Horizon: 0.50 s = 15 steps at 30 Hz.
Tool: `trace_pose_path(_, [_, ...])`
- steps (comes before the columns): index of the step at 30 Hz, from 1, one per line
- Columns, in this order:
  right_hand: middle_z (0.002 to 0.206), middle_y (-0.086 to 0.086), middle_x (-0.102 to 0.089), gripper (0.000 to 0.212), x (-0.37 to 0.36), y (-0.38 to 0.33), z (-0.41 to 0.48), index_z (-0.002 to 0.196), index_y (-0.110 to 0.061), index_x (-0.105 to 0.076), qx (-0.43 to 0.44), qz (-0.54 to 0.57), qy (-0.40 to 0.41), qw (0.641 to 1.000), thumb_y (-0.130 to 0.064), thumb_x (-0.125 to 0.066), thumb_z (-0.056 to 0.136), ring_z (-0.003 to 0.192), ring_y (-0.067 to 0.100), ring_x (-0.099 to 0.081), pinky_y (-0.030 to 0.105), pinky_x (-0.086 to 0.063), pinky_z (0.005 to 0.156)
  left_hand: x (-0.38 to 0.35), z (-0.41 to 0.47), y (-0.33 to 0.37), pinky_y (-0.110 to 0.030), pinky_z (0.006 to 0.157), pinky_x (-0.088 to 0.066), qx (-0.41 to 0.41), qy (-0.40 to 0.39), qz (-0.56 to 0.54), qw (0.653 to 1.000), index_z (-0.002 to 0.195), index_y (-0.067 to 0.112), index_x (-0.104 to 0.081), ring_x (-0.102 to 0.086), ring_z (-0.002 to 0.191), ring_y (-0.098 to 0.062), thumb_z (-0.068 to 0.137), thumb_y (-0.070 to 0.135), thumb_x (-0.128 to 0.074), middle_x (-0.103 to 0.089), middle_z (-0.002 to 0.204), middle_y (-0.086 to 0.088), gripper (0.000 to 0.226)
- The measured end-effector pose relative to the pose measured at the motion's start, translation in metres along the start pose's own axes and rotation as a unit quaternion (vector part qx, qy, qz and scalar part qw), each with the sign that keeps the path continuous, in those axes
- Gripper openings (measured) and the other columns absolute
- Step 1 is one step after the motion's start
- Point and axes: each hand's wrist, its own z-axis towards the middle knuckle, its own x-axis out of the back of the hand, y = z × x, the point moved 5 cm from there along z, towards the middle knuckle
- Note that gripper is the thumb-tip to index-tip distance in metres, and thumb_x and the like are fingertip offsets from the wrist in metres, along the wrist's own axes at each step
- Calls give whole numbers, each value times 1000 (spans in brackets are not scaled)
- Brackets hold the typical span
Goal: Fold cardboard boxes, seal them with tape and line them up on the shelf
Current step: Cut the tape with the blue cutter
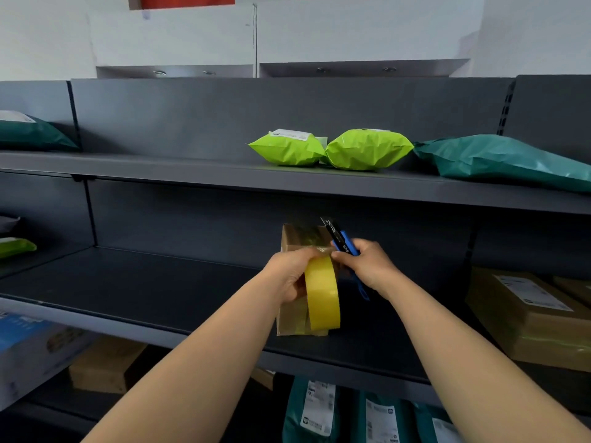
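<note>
Head view: cardboard box (297, 238) stands on the grey shelf (153, 282). Left hand (287, 276), in front of the box, has its fingers curled round a yellow tape roll (323, 292); right hand (371, 266), just right of the box, clutches a blue utility knife (344, 245), tip by the box's upper right corner

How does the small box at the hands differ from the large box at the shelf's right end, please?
The small box stands on end, the large box lies flat. The small box shows no label; the large box bears a white label. The left hand and right hand meet at the small box; the large box sits untouched. Both are brown cardboard.
</note>
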Motion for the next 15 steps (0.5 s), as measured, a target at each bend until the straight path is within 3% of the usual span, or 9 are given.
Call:
trace_pose_path(5, [93, -1, -64, 32, -5, 4, 4, 122, -21, -62, 19, -22, 11, 1000, -25, -65, 91, 78, 10, -60, 25, -48, 70, 10, 7, -16, -40, 70, -59, 42, 20, 38, 998, 109, 6, -62, -69, 79, -30, 88, 18, -69, -71, 99, -17, 25])
trace_pose_path(10, [96, 0, -63, 32, -4, 6, 7, 122, -20, -60, 31, -44, 19, 998, -25, -64, 91, 83, 12, -60, 26, -49, 72, 7, 15, -27, -48, 87, -56, 45, 25, 37, 998, 116, 7, -63, -70, 91, -33, 91, 24, -66, -71, 101, -17, 30])
trace_pose_path(15, [98, 0, -62, 31, -6, 3, 7, 121, -18, -60, 42, -41, 20, 998, -24, -64, 91, 82, 9, -59, 23, -47, 70, 12, 15, -25, -46, 82, -57, 49, 14, 44, 998, 118, 6, -62, -69, 88, -32, 89, 19, -71, -71, 100, -17, 33])
